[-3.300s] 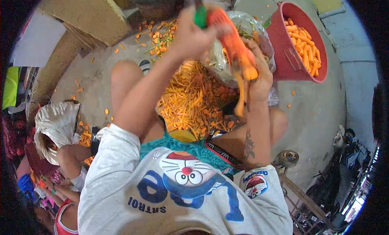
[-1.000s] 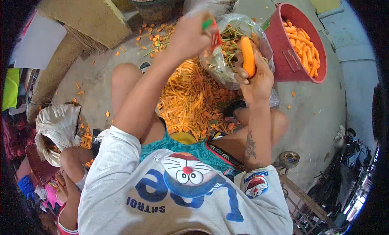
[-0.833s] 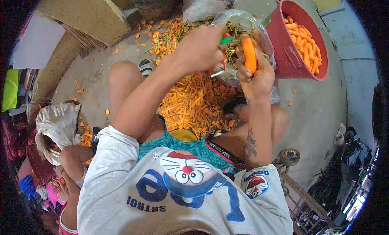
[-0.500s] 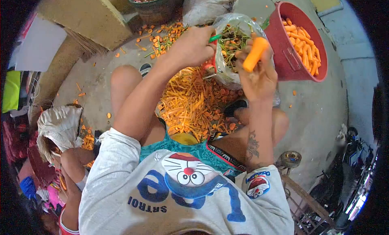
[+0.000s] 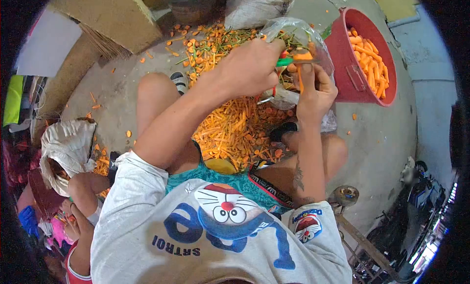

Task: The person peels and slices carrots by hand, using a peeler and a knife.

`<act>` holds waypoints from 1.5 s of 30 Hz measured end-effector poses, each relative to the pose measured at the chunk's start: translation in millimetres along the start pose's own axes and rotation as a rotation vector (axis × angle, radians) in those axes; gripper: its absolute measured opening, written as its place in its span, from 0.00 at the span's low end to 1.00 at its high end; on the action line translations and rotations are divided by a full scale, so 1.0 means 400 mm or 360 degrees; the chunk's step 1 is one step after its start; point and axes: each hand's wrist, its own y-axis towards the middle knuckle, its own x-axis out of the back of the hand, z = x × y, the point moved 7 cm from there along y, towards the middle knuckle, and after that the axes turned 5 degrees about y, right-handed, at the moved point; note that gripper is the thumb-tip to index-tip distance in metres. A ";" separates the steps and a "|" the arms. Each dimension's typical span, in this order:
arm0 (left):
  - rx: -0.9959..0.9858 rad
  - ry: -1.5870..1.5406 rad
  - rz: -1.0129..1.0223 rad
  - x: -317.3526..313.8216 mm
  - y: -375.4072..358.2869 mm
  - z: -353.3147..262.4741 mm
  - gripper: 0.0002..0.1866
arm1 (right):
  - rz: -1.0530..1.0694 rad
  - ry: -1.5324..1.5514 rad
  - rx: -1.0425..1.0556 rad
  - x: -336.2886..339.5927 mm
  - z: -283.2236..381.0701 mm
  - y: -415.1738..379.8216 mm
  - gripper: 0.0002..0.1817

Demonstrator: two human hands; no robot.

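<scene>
My left hand is closed around a peeler with a green handle and a red part. Its metal head lies across a carrot that my right hand grips upright, thumb along its side. Just beyond both hands is a clear plastic bag with green stems and carrot tops, partly hidden by my hands. Below them, between my legs, a heap of orange peelings covers the floor.
A tilted red tub of peeled carrots stands at the right. A dark bucket and a white sack are at the back. At the lower left, another person's hand works beside a pale sack.
My left hand has moved right and slightly down, bringing the peeler onto the carrot. The carrot, held out tilted before, is now turned upright in my right hand.
</scene>
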 end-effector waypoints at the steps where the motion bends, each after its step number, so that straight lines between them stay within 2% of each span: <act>1: 0.0007 -0.0006 -0.0002 -0.014 0.008 0.027 0.16 | 0.0058 0.0164 0.0051 0.010 -0.021 0.005 0.16; 3: 0.0335 0.0236 0.0391 -0.078 0.026 0.128 0.15 | 0.0121 0.0324 0.0110 0.018 -0.043 -0.004 0.15; 5: 0.0382 0.0238 0.0318 -0.071 0.031 0.162 0.15 | 0.0289 0.0553 0.0371 0.016 -0.019 0.006 0.17; 6: 0.0420 0.0240 0.0302 -0.065 0.027 0.172 0.15 | 0.0296 0.0549 0.0374 0.023 -0.006 0.021 0.17; 8: 0.0299 0.0171 0.0252 -0.025 0.027 0.143 0.16 | -0.0095 0.1034 -0.0250 0.068 -0.034 0.064 0.22; 9: 0.0311 0.0192 0.0188 -0.006 0.028 0.142 0.16 | -0.0075 0.1403 -0.0130 0.079 0.019 0.098 0.25; 10: 0.0335 0.0206 0.0122 0.007 0.022 0.147 0.17 | -0.0093 0.1395 -0.0125 0.140 0.003 0.136 0.25; 12: 0.0376 0.0194 0.0147 0.009 0.011 0.166 0.18 | 0.0003 0.2165 -0.0320 0.240 -0.050 0.214 0.24; 13: 0.0396 0.0224 0.0099 0.023 0.007 0.166 0.18 | 0.0011 0.2164 -0.0320 0.232 -0.071 0.222 0.24; 15: 0.0403 0.0256 0.0047 0.047 0.012 0.165 0.18 | -0.0132 0.1500 -0.0415 0.231 -0.137 0.226 0.20; 17: 0.0426 0.0201 0.0089 0.052 0.019 0.174 0.17 | 0.0004 0.0936 -0.0500 0.119 -0.187 0.187 0.15; 18: 0.0425 0.0203 0.0095 0.049 0.019 0.184 0.17 | -0.0020 0.0423 -0.0634 0.096 -0.211 0.171 0.13; 19: 0.0397 0.0196 0.0058 0.050 0.020 0.193 0.16 | -0.0004 -0.0255 -0.0667 0.086 -0.276 0.188 0.16; 20: 0.0372 0.0192 0.0015 0.056 0.018 0.200 0.16 | 0.0129 -0.0658 -0.0237 0.084 -0.358 0.224 0.17; 21: 0.0379 0.0200 0.0006 0.062 0.017 0.205 0.16 | 0.0205 -0.0958 -0.0243 0.068 -0.354 0.214 0.16; 22: 0.0380 0.0223 -0.0001 0.066 0.016 0.207 0.16 | 0.0217 -0.0951 -0.0236 0.073 -0.396 0.222 0.16; 24: 0.0398 0.0243 -0.0022 0.073 0.011 0.215 0.16 | 0.0498 -0.1780 0.0143 0.068 -0.472 0.225 0.16; 25: 0.0393 0.0243 -0.0036 0.077 0.010 0.218 0.16 | 0.0624 -0.1858 -0.0014 0.070 -0.503 0.219 0.22; 26: 0.0390 0.0240 -0.0049 0.079 0.008 0.221 0.16 | 0.0640 -0.1860 -0.0002 0.071 -0.514 0.210 0.22; 28: 0.0399 0.0246 -0.0076 0.085 0.003 0.230 0.16 | 0.0602 -0.2247 -0.0023 0.054 -0.487 0.174 0.28; 29: 0.0390 0.0254 -0.0092 0.090 0.002 0.232 0.16 | 0.0656 -0.2381 -0.0183 0.043 -0.486 0.169 0.32; 33: 0.0416 0.0235 -0.0048 0.090 -0.001 0.232 0.16 | 0.0524 -0.2375 -0.0125 0.051 -0.493 0.159 0.32; 36: 0.0438 0.0215 -0.0046 0.091 -0.006 0.226 0.16 | 0.0497 -0.2179 0.0014 0.049 -0.470 0.174 0.28; 38: 0.0418 0.0224 0.0018 0.099 -0.005 0.208 0.15 | 0.0198 -0.1301 -0.0064 0.061 -0.426 0.219 0.24; 39: 0.0413 0.0222 0.0013 0.094 -0.004 0.206 0.15 | 0.0148 -0.0953 0.0063 0.074 -0.438 0.246 0.23; 40: 0.0375 0.0213 -0.0026 0.088 -0.003 0.203 0.15 | 0.0143 -0.0955 0.0069 0.063 -0.376 0.244 0.23; 42: 0.0325 0.0199 -0.0067 0.086 0.002 0.181 0.16 | 0.0199 -0.0397 -0.0490 0.009 -0.211 0.210 0.24; 45: 0.0264 0.0195 -0.0073 0.083 0.009 0.136 0.17 | 0.0376 -0.0122 -0.0506 -0.015 -0.123 0.173 0.23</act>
